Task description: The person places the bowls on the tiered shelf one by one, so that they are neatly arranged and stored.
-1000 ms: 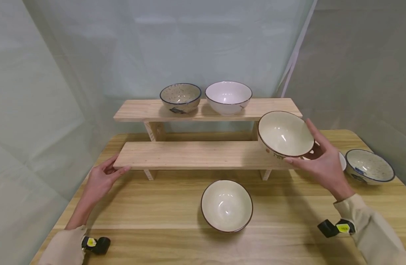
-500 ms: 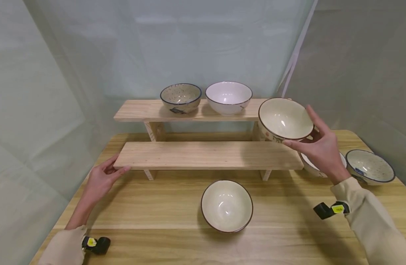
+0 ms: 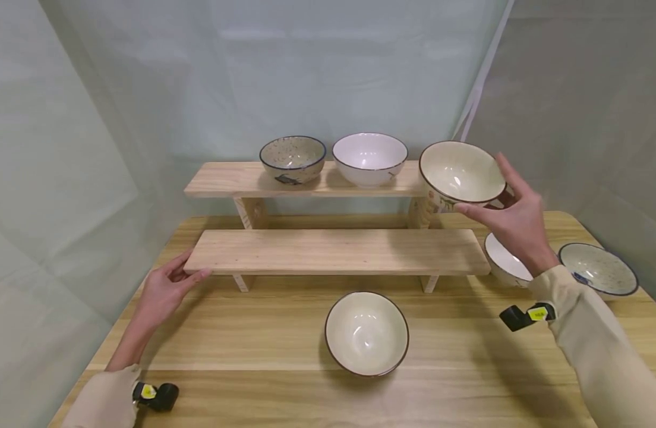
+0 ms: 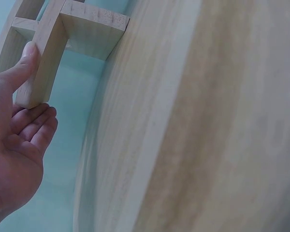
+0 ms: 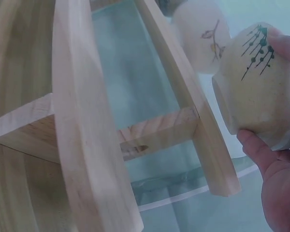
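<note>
My right hand holds a cream bowl with a dark brown rim at the right end of the wooden two-tier shelf's upper board. The bowl is tilted toward me. In the right wrist view a green branch pattern shows on the bowl's side, with its base still apart from the board. My left hand grips the left end of the lower board; the left wrist view shows the thumb on one face. On the upper board a speckled blue-rimmed bowl stands beside a white bowl.
Another cream bowl stands on the wooden table in front of the shelf. To the right, behind my right wrist, are a white bowl and a speckled bowl. Pale fabric hangs behind and at both sides.
My right hand has raised the cream bowl from beside the lower board to the upper board's height. The left hand has stayed at the lower board's end.
</note>
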